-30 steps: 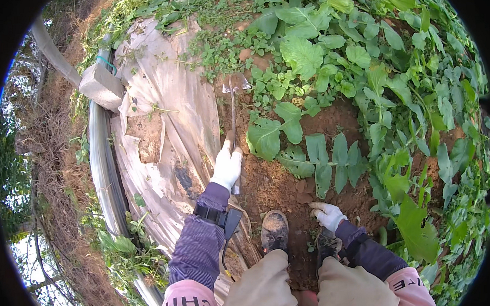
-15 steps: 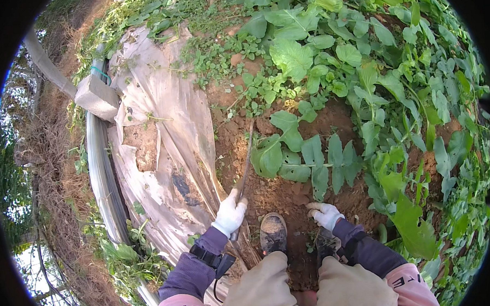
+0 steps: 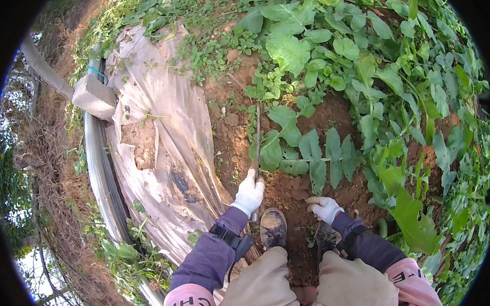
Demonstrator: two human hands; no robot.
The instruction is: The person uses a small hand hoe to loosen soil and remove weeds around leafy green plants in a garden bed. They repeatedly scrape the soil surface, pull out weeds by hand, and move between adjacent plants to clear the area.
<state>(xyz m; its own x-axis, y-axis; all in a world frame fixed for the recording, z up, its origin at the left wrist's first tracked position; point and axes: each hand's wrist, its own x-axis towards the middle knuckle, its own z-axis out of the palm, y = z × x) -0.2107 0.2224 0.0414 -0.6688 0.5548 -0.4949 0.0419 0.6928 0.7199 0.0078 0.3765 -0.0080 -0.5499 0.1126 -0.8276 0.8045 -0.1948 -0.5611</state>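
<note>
My left hand (image 3: 250, 192), in a white glove, is closed around a long slender tool (image 3: 259, 131). The tool's thin shaft points forward over the soil, its far end beside the green leaves; a short metallic end sticks out behind the glove. The kind of tool cannot be made out. Low over the bare soil (image 3: 290, 190), right of my shoe, is my right hand (image 3: 325, 208), also gloved, with soiled tan fingertips. Its fingers are curled together, and anything inside them is hidden. A broad, lobed leafy plant (image 3: 310, 153) with holes in its leaves spreads just ahead of both hands.
Torn pale plastic sheeting (image 3: 172, 118) covers the ground at left, beside a rolled plastic bundle (image 3: 99, 170) and a concrete block (image 3: 94, 97). Dense leafy plants (image 3: 395, 91) fill the right side. My shoe (image 3: 273, 228) stands on soil between my knees.
My left hand has moved right and forward with the tool, whose shaft now stands more upright and nearer the lobed leaves. My right hand has hardly moved.
</note>
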